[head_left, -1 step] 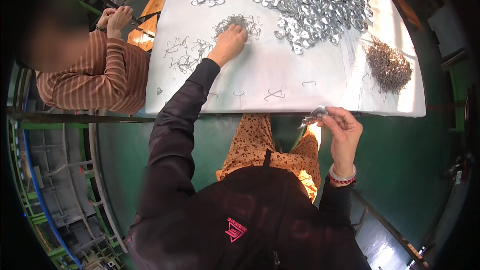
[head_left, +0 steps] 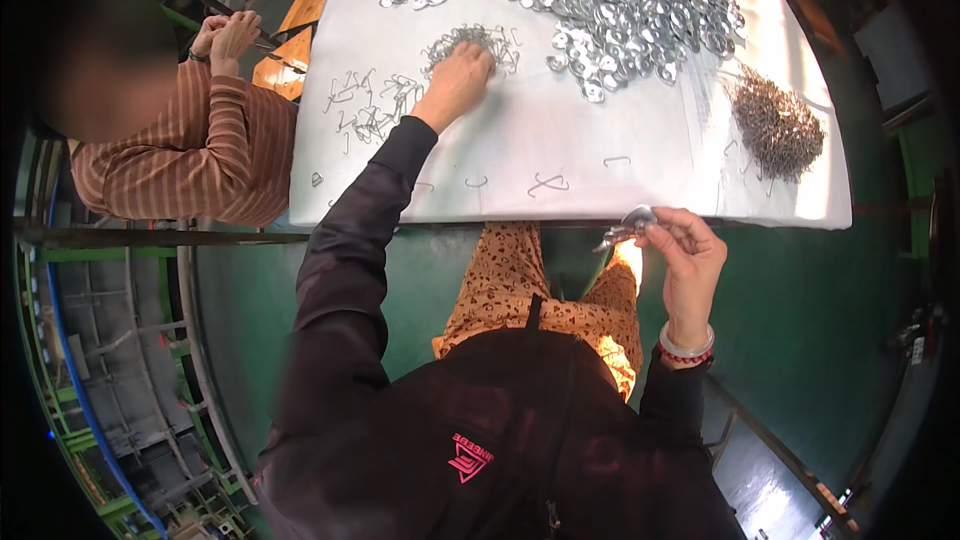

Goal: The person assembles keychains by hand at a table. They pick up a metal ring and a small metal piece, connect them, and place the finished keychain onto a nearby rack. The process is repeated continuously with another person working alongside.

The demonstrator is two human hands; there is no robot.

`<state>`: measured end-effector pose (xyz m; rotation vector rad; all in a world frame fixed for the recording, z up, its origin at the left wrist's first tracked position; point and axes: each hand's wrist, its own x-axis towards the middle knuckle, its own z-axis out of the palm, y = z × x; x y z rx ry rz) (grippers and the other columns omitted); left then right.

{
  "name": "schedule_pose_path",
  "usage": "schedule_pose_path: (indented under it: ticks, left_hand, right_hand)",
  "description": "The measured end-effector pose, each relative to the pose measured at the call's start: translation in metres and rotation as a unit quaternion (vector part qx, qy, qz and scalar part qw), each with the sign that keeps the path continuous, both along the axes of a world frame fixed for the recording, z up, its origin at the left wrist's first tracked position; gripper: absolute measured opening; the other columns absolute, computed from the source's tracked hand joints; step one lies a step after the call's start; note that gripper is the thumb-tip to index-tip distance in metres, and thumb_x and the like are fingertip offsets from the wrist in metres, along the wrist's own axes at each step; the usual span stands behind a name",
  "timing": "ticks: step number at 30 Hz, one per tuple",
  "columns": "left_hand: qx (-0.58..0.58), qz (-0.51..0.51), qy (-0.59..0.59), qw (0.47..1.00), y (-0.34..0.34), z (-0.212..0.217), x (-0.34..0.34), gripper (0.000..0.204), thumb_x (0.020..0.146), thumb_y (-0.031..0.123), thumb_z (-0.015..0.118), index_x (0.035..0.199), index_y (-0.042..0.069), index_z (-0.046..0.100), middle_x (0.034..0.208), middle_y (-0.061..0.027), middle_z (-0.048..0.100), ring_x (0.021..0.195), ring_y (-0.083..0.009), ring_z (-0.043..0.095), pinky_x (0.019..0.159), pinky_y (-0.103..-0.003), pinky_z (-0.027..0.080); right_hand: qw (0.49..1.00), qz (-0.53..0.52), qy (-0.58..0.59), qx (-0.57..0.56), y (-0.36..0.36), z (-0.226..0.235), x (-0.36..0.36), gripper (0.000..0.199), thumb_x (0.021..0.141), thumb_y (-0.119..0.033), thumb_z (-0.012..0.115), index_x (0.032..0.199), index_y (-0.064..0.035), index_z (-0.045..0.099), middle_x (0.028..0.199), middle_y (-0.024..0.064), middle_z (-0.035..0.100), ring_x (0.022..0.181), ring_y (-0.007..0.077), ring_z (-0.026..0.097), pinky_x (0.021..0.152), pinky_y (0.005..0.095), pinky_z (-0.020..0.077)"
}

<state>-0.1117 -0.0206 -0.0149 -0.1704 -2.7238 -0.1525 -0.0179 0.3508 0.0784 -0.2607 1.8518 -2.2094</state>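
My left hand [head_left: 457, 85] reaches over the table into a small pile of bent wire hooks [head_left: 498, 43]. Its fingers are curled down and closed, and their tips are hidden among the hooks. Just off the near table edge, my right hand [head_left: 692, 265] pinches a round shiny metal disc [head_left: 638, 217] between thumb and fingers. Small metal parts [head_left: 612, 238] hang beside the disc, too small to make out. Left of my left hand lies a looser group of wire hooks [head_left: 372, 120]. Crossed hooks [head_left: 548, 185] and several single ones lie near the front edge.
A large heap of silvery discs [head_left: 630, 0] covers the back of the white table [head_left: 600, 120]. Brownish small metal pieces [head_left: 778, 125] are piled at the right. On the left sits a co-worker in a striped top [head_left: 230, 155], hands raised. Metal racks stand lower left.
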Motion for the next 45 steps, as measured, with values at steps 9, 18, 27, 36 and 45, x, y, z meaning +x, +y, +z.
schedule_pose_path:
  ticks: [9,18,27,36,45]
  left_hand:
    - [0.071,0.043,0.033,0.996,0.024,0.018,0.011,0.013,0.083,0.015,0.057,0.088,0.006,0.066,0.083,-0.0113,0.063,0.082,-0.0294,0.06,0.071,-0.039,0.049]
    - [0.442,-0.015,-0.182,0.879,0.094,0.037,0.047,0.018,0.087,0.018,0.061,0.095,0.003,0.065,0.083,-0.0086,0.067,0.077,-0.016,0.066,0.068,-0.029,0.052]
    - [0.659,-0.227,-0.331,0.636,0.175,0.074,0.097,0.006,0.085,0.014,0.065,0.088,0.009,0.063,0.099,-0.0014,0.06,0.094,-0.0113,0.055,0.086,-0.028,0.044]
    - [0.582,-0.174,-0.267,0.748,0.189,0.066,0.108,0.012,0.086,0.014,0.062,0.095,0.005,0.062,0.094,-0.0021,0.064,0.093,-0.0104,0.057,0.086,-0.03,0.045]
    - [0.555,-0.167,-0.085,0.811,0.195,0.069,0.138,0.008,0.086,0.001,0.057,0.093,0.001,0.061,0.088,-0.0083,0.065,0.084,-0.0174,0.062,0.075,-0.029,0.048]
  right_hand:
    - [1.0,-0.014,0.002,-0.002,0.002,-0.005,0.005,0.02,0.079,0.005,0.064,0.098,0.006,0.063,0.083,0.0113,0.067,0.07,0.0145,0.064,0.066,0.0233,0.0489]
    - [0.999,-0.03,-0.013,-0.027,0.003,-0.022,0.009,0.022,0.078,0.006,0.065,0.099,0.0058,0.063,0.086,0.012,0.066,0.068,0.0153,0.063,0.065,0.0252,0.0521]
    - [0.996,-0.057,-0.043,-0.046,-0.003,-0.03,0.009,0.022,0.077,0.007,0.065,0.098,0.0073,0.061,0.089,0.0126,0.065,0.07,0.0151,0.063,0.063,0.0258,0.0538]
    - [0.999,-0.044,0.007,0.022,-0.009,-0.024,0.012,0.022,0.081,0.005,0.062,0.103,0.0052,0.06,0.088,0.0122,0.066,0.073,0.0147,0.063,0.063,0.0258,0.0536]
    - [0.956,0.01,0.153,0.249,-0.039,-0.05,-0.12,0.024,0.086,-0.008,0.058,0.107,0.0044,0.06,0.083,0.0152,0.066,0.07,0.021,0.063,0.063,0.0287,0.0505]
